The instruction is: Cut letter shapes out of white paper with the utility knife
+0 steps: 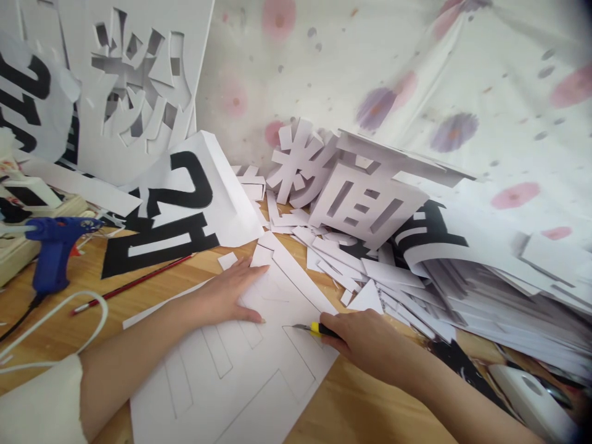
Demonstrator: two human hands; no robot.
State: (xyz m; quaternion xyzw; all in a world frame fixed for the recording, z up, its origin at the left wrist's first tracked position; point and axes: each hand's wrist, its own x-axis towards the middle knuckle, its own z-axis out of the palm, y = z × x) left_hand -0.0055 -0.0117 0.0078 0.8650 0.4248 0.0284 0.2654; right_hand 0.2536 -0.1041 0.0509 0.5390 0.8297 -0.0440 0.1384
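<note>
A white board (245, 376) with thin drawn outlines lies at an angle on the wooden table in front of me. Spread flat on its upper left part, my left hand (224, 295) presses down with thumb and fingers apart, holding nothing. My right hand (365, 339) is closed around a black and yellow utility knife (318, 328). Its blade points left and its tip meets the board at the top of a long drawn outline. A cut step shows along the board's upper right edge. The palm hides most of the knife's handle.
To the left are a blue glue gun (52, 253), a red pencil (132, 285) and a white cable (95, 333). Cut white characters (365, 200) stand behind scattered board scraps (337, 262). Stacked sheets (490, 296) and a white rounded plastic object (527, 401) lie right.
</note>
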